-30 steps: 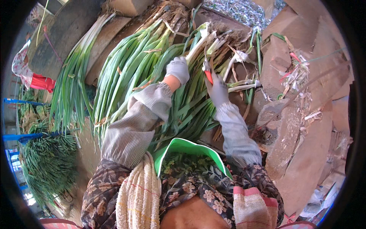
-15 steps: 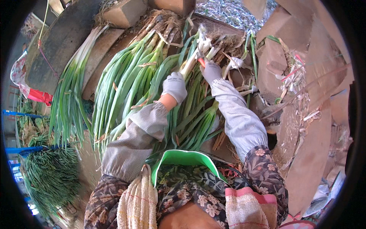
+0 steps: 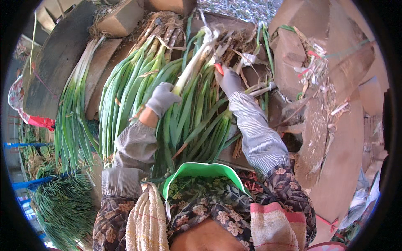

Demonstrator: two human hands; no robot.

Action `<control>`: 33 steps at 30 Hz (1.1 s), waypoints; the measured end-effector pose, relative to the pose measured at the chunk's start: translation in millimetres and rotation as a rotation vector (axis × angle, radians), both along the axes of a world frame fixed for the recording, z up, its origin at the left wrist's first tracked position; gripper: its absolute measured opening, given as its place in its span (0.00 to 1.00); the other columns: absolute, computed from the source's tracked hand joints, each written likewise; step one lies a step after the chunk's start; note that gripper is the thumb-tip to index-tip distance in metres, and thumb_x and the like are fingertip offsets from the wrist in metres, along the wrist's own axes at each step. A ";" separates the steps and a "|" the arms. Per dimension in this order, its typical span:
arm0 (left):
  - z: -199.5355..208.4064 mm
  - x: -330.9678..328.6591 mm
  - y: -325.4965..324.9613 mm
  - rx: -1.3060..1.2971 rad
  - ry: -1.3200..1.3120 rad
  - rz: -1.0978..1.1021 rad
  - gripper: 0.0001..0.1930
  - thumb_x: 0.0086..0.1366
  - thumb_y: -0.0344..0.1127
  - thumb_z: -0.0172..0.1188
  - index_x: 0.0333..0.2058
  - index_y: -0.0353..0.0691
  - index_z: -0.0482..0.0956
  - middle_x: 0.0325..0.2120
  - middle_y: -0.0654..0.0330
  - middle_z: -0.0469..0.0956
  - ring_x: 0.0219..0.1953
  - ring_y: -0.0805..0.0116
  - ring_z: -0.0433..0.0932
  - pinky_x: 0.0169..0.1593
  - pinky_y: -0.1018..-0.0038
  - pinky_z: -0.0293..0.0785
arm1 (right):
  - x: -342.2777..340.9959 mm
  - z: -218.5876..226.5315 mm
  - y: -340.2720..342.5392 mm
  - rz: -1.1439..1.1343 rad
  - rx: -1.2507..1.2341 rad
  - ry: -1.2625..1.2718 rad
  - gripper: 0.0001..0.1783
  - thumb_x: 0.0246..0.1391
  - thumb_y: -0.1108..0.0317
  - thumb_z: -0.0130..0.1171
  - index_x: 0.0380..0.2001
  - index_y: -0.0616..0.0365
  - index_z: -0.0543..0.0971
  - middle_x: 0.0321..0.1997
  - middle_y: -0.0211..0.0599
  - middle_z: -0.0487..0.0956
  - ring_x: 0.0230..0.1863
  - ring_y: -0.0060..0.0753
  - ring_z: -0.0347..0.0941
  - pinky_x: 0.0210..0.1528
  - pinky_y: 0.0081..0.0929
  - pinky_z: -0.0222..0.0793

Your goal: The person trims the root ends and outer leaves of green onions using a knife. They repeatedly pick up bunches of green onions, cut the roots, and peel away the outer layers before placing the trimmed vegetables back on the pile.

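Note:
My left hand (image 3: 161, 99), in a pale grey glove, is closed around the lower part of a green onion (image 3: 191, 62). Its white stalk slants up and to the right, roots at the far end. To the right, my gloved right hand (image 3: 230, 80) grips a small tool with an orange-red handle (image 3: 219, 68); I cannot make out its blade. Beneath and between the hands lie more green onions (image 3: 205, 98), some with dry, dirty outer skins. Left of my left hand spreads a thick pile of long-leaved green onions (image 3: 125, 94).
A separate bunch of green onions (image 3: 77, 90) with white stalks lies at far left. Below it is a big heap of green onions (image 3: 63, 209). Peeled skins (image 3: 320, 75) litter the right side. Cardboard (image 3: 335, 167) and a brown block (image 3: 121, 19) border the work area.
My left hand has moved left and slightly down, carrying the green onion away from the right hand. More of its white stalk shows. The right hand has barely moved, still gripping its tool.

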State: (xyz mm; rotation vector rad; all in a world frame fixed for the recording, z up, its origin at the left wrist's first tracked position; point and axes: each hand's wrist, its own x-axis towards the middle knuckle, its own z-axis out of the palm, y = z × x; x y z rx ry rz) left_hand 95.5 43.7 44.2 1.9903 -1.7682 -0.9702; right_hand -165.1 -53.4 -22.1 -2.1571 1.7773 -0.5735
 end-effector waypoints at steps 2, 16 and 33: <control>31.2 0.6 9.5 0.003 0.032 -0.051 0.21 0.40 0.36 0.70 0.34 0.30 0.80 0.27 0.52 0.79 0.30 0.64 0.78 0.39 0.71 0.72 | -34.1 0.8 35.8 -0.071 -0.090 -0.070 0.18 0.56 0.56 0.57 0.41 0.60 0.75 0.28 0.49 0.78 0.30 0.49 0.78 0.33 0.42 0.72; -9.5 -106.0 -37.8 -0.218 -0.069 -1.022 0.14 0.56 0.30 0.63 0.39 0.61 0.84 0.36 0.58 0.80 0.41 0.56 0.78 0.51 0.70 0.71 | -200.8 -90.0 193.2 -0.600 -0.463 0.291 0.27 0.54 0.52 0.59 0.49 0.60 0.71 0.33 0.53 0.80 0.36 0.56 0.78 0.36 0.45 0.71; -127.9 -154.6 -44.1 0.641 1.059 -0.382 0.29 0.58 0.38 0.63 0.57 0.35 0.66 0.39 0.60 0.77 0.37 0.72 0.77 0.38 0.76 0.76 | -77.1 -91.3 119.1 -0.287 0.509 -1.304 0.14 0.55 0.71 0.58 0.44 0.67 0.80 0.41 0.35 0.81 0.40 0.26 0.75 0.46 0.21 0.68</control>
